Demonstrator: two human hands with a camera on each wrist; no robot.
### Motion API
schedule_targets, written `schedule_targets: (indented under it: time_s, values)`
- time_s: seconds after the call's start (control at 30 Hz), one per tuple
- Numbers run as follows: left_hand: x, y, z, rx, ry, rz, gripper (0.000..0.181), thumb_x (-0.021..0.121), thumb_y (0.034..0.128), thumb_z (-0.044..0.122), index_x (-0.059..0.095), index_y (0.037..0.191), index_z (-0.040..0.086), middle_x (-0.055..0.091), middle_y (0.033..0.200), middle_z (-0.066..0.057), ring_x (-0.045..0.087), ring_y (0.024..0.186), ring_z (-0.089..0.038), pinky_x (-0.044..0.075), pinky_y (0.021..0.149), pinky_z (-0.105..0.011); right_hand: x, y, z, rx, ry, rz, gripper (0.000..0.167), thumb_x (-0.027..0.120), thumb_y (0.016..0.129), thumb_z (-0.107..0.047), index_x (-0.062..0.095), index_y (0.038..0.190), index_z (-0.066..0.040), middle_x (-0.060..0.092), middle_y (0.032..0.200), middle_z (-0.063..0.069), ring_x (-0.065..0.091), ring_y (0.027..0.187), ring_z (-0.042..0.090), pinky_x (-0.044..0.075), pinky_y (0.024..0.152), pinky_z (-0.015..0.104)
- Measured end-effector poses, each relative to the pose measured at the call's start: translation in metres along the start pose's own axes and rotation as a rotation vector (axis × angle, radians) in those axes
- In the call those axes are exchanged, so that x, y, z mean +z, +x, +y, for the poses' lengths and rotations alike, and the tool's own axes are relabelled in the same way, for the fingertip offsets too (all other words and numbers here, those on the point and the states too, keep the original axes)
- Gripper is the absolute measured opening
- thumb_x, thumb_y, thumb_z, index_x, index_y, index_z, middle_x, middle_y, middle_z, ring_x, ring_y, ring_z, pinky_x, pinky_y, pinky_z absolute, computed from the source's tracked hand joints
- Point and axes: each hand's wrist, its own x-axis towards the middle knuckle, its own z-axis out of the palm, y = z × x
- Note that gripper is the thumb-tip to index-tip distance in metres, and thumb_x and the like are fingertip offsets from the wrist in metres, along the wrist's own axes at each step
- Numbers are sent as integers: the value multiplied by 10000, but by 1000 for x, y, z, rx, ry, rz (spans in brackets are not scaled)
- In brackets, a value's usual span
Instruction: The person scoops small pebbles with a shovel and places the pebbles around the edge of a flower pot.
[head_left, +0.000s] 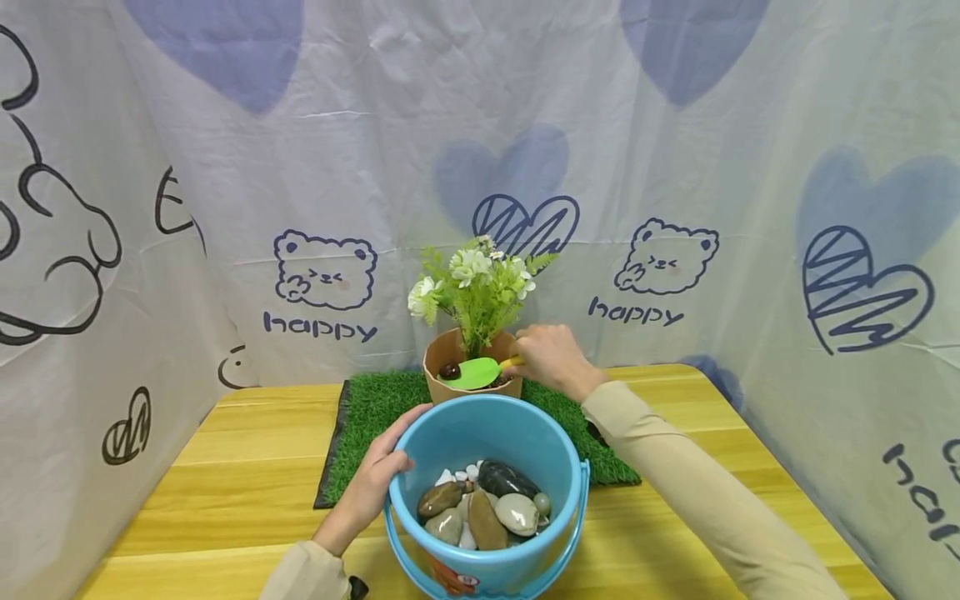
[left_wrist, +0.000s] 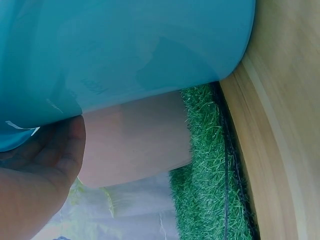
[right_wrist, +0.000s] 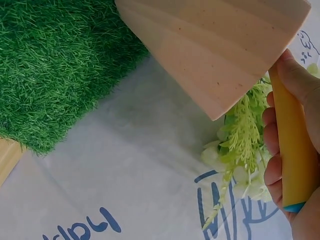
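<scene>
**Trowel (head_left: 476,375) and bucket (head_left: 487,429): positions and hand contacts**

The trowel lies at the mouth of the pot (right_wrist: 215,55), its green blade over dark filling and pointing left. A glossy brown piece (head_left: 450,371) sits at the tip of the blade; whether it rests on the blade or beside it cannot be told.

Right hand (head_left: 555,358): clamped on the yellow handle of the trowel, at the right edge of the pot. The fingers wrap the handle and the thumb lies along it. The butt of the handle shows a blue end.

Left hand (head_left: 378,467): clamped on the left side of the bucket, thumb over the rim, fingers along the outer wall. The hands are well apart, one on each item.

Bucket: blue, directly in front of the pot, overlapping its lower part in the head view. The bail (head_left: 397,554) hangs down at the front. Contents: stones (head_left: 487,518) in brown, grey and white, one long black stone (head_left: 506,479), and small white pebbles (head_left: 461,477) toward the rear.

Pot: tan, standing on the mat (head_left: 375,425) of green artificial grass. White flowers (head_left: 471,267) with light green foliage rise from it. The mat lies on the wood-grain tabletop (head_left: 247,467).

Surround: pale curtain (head_left: 420,100) printed with hearts, bears and the word "happy".
</scene>
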Motion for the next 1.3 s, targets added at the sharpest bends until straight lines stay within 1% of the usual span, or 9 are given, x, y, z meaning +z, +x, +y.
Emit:
schedule_targets:
  time_s: [0.17,0.3,0.5,0.67,0.87,1.03,1.1,1.23,1.3]
  values:
    - [0,0,0,1,1,-4,730,365,810,36,349,1515,222,392,1518,-186,493,1279,-459,514,927,-499,2,1,-3,-14,-31,2,239,758,773,-468,740,732,-232,622,728,-75,536,640,109,443,537,285]
    - [0,0,-1,8,1,-4,731,367,807,36,351,1514,219,394,1515,-189,498,1272,-458,514,924,-496,3,2,-5,-18,-48,-12,228,764,775,-452,733,719,-233,629,749,-68,544,665,128,462,552,310]
    - [0,0,-1,10,0,-1,730,368,808,37,353,1514,223,396,1512,-192,500,1267,-460,517,915,-498,2,2,-4,-35,-31,-9,220,785,760,-420,735,711,-211,638,720,-64,547,632,132,456,533,320]
    - [0,0,-1,6,1,-4,727,367,813,40,348,1515,226,387,1519,-191,490,1276,-466,523,908,-497,-4,3,-1,-44,-52,-13,213,787,770,-404,732,710,-207,642,705,-61,555,617,132,460,530,327]
    - [0,0,-1,8,6,1,723,368,813,45,354,1512,229,399,1512,-187,501,1267,-459,524,903,-485,-14,5,-2,-22,-89,-48,230,777,783,-420,724,723,-204,647,722,-52,558,630,132,471,545,321]
    - [0,-1,-1,-1,12,8,722,371,812,48,355,1512,226,404,1510,-190,502,1267,-460,528,900,-485,-14,3,-2,3,-91,-55,264,778,770,-446,733,758,-185,649,728,-40,552,620,136,456,528,315]
    - [0,-1,-1,-4,12,10,722,371,812,48,356,1512,227,404,1510,-189,501,1267,-460,529,899,-486,-13,1,-1,6,-90,-45,283,776,768,-452,730,762,-173,637,714,-36,542,608,139,449,518,315]
    - [0,0,-1,0,10,7,723,371,813,46,355,1512,228,401,1512,-187,501,1268,-459,529,900,-487,-11,-3,2,8,-87,-10,329,768,769,-466,665,676,-168,577,654,-41,504,564,135,427,491,307]
    - [-1,0,-1,5,9,4,721,370,814,45,355,1511,229,400,1513,-185,502,1266,-458,526,904,-485,-11,-5,4,13,-66,-2,354,758,782,-467,625,627,-178,536,628,-47,471,540,129,395,473,294]
